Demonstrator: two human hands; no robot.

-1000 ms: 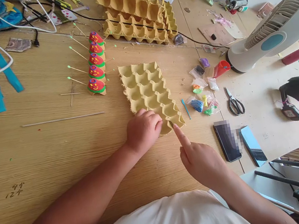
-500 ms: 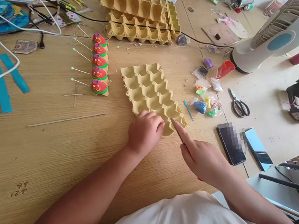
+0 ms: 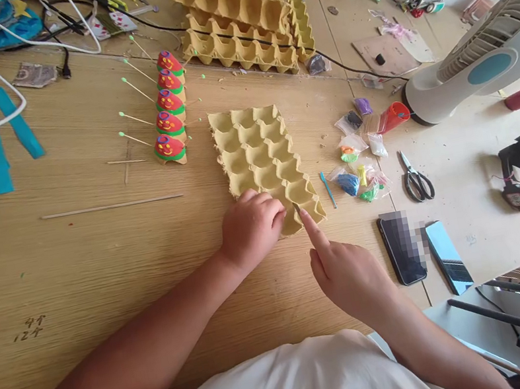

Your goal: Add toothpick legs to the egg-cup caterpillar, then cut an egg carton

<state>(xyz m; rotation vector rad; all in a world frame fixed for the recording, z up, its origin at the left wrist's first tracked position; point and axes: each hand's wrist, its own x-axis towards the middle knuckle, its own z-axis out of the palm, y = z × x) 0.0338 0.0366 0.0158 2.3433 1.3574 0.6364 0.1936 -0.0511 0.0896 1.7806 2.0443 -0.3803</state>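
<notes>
Head view: the egg carton [image 3: 257, 153] lies on the wooden table [image 3: 115, 260]. On its near end the left hand [image 3: 252, 230] rests curled, grip hidden; the right hand [image 3: 351, 274], forefinger extended, grips a mostly hidden blade [image 3: 296, 207]. Scissors [image 3: 417, 181] lie to the carton's right.

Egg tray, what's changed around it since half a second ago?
The right hand has tilted slightly left, so it now hides most of the blade that showed at the egg tray. Nothing was visibly picked up or let go. The left hand stays on the tray; the scissors and red figures lie as before.
</notes>
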